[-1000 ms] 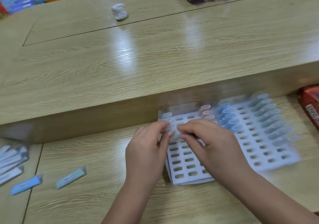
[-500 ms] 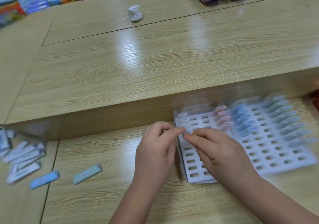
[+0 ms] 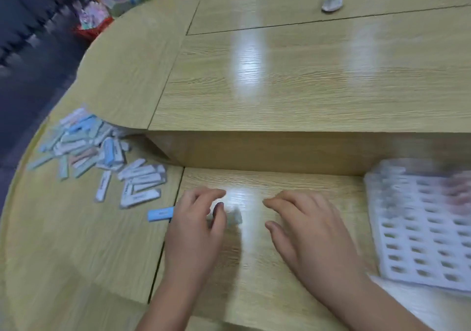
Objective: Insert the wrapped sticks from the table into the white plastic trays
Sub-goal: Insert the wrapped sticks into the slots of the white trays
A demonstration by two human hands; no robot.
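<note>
- Left hand (image 3: 196, 228) arches over a blurred pale wrapped stick (image 3: 234, 217); whether its grip pinches it, I cannot tell.
- Right hand (image 3: 305, 231) lies low, fingers spread, holding nothing.
- White tray (image 3: 418, 241) is blurred and cut off at the right edge.

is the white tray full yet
Not full: the white tray shows many empty slots in its near rows; the far rows are too blurred to tell.

Left hand (image 3: 196, 226) curled, grip unclear; right hand (image 3: 305, 231) relaxed, fingers spread.
</note>
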